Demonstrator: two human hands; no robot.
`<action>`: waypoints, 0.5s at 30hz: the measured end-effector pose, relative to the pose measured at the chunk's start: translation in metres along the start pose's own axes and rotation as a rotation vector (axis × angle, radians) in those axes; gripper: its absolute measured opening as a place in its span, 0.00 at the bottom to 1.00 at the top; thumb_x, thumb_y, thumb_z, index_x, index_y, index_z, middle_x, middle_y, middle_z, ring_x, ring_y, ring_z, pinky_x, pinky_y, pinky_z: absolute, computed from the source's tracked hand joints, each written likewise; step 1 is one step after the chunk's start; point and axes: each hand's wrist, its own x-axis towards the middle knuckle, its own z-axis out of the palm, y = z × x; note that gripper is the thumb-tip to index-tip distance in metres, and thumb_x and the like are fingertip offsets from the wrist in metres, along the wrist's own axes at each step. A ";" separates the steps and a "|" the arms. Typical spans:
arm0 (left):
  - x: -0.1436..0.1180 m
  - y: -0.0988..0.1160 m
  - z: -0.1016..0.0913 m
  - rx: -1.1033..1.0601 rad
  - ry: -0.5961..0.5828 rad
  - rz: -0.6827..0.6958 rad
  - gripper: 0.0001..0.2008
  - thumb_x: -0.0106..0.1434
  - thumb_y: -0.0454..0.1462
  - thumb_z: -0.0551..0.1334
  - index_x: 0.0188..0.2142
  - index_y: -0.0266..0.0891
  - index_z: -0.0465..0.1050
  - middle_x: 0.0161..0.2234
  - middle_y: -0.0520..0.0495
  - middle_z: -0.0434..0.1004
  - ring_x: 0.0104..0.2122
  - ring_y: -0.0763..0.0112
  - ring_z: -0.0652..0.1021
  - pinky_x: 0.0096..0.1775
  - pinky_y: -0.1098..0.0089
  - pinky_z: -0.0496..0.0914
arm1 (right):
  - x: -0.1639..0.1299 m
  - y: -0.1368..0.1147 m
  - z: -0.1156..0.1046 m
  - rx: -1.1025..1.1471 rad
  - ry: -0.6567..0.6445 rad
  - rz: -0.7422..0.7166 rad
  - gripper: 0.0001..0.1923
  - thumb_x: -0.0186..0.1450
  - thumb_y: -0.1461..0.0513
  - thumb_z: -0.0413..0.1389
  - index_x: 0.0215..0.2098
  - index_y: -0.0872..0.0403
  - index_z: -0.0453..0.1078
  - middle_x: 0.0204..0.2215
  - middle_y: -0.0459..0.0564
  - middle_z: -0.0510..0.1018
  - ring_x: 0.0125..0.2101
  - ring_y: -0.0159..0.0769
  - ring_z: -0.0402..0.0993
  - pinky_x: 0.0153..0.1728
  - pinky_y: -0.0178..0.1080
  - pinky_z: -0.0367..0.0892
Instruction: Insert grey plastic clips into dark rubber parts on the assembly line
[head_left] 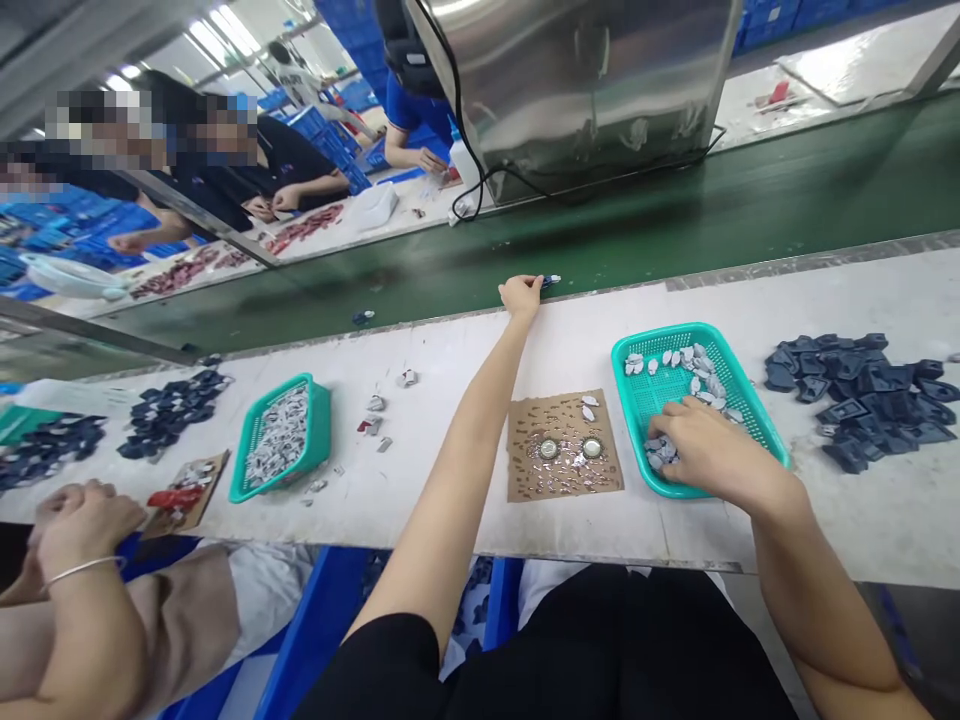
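My left hand point(521, 295) reaches out to the near edge of the green conveyor belt. Its thumb and fingers are closed on a small dark blue plastic part point(551, 281) with a whitish tip. My right hand point(697, 440) is down inside a green basket point(754, 418), fingers curled among small grey plastic pieces point(705, 370); its fingertips are hidden, so what they grip cannot be made out. Between my arms lies a brown cardboard sheet point(566, 415) spotted with glossy drops. It carries two round metal caps point(592, 447) and a couple of grey pieces point(589, 408).
Dark blue parts point(862, 390) are piled at the right. Another green basket point(319, 430) with grey pieces stands left, near a co-worker's hands point(90, 525). Beyond the conveyor belt point(600, 245) are a steel machine point(592, 90) and more people at a bench.
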 end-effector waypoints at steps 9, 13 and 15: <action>-0.121 -0.057 -0.109 -0.004 -0.004 0.297 0.14 0.67 0.36 0.61 0.52 0.41 0.76 0.53 0.42 0.80 0.48 0.66 0.77 0.53 0.67 0.69 | 0.011 0.002 0.008 -0.010 0.072 -0.049 0.08 0.63 0.69 0.57 0.35 0.55 0.79 0.35 0.57 0.79 0.44 0.52 0.76 0.44 0.44 0.66; -0.234 -0.144 -0.159 0.006 0.402 0.331 0.13 0.68 0.47 0.56 0.43 0.42 0.72 0.39 0.45 0.75 0.40 0.65 0.75 0.49 0.62 0.72 | 0.014 0.004 0.007 -0.001 0.079 -0.075 0.10 0.64 0.69 0.55 0.33 0.54 0.78 0.35 0.56 0.80 0.42 0.49 0.77 0.41 0.43 0.67; -0.289 -0.193 -0.168 0.154 0.586 0.108 0.13 0.68 0.47 0.48 0.37 0.44 0.65 0.35 0.47 0.68 0.39 0.62 0.73 0.48 0.57 0.72 | 0.015 0.006 0.006 0.003 0.076 -0.074 0.11 0.66 0.69 0.54 0.33 0.54 0.78 0.36 0.55 0.82 0.42 0.48 0.78 0.40 0.42 0.67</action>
